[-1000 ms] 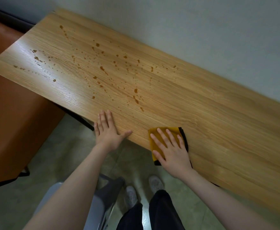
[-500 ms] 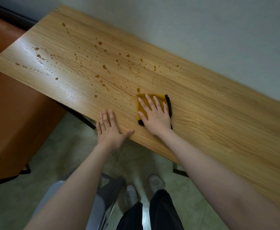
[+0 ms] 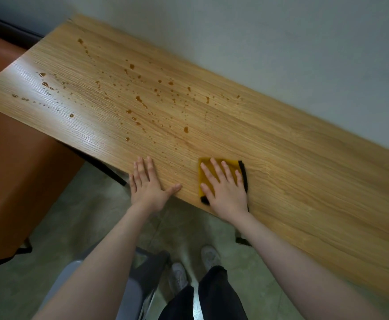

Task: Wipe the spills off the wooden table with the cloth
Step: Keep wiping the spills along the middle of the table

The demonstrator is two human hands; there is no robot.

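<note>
Head view: right hand (image 3: 226,190) presses flat on the cloth (image 3: 221,175) at the table's (image 3: 304,172) near edge; left hand (image 3: 148,184) flat beside it; spills (image 3: 140,100) toward eleven o'clock remain, little wiped

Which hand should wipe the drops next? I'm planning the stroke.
Right. The right hand already lies flat on the cloth near the table edge, with the drops ahead and to its left. The left hand rests bare on the wood, bracing.
</note>
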